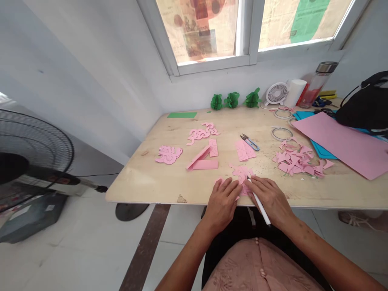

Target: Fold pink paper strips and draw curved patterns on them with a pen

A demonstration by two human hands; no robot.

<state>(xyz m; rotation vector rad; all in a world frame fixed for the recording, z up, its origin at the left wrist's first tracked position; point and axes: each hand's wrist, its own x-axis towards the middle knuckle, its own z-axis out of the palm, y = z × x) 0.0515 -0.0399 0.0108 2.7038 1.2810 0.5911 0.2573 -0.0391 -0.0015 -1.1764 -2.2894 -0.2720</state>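
At the table's front edge my left hand [222, 200] lies with its fingers over a pink paper cutout [243, 173], pressing it down. My right hand [269, 198] holds a white pen [261, 208], its dark tip pointing at that cutout. Just behind the cutout are pink paper pieces with curved lines [245, 150] and small blue-handled snips [250, 142]. Left of these lie a folded pink strip [206, 164] and a short marked strip [213, 147]. Curly pink cutouts [201, 133] and a stacked pink cutout [168, 154] rest farther left.
Pink scraps [298, 158], tape rings [281, 133] and a large pink sheet [345, 143] over blue sheets lie to the right. Green paper shapes [232, 100], a small fan [277, 93], a bottle [318, 85] and a black bag [366, 105] stand at the back.
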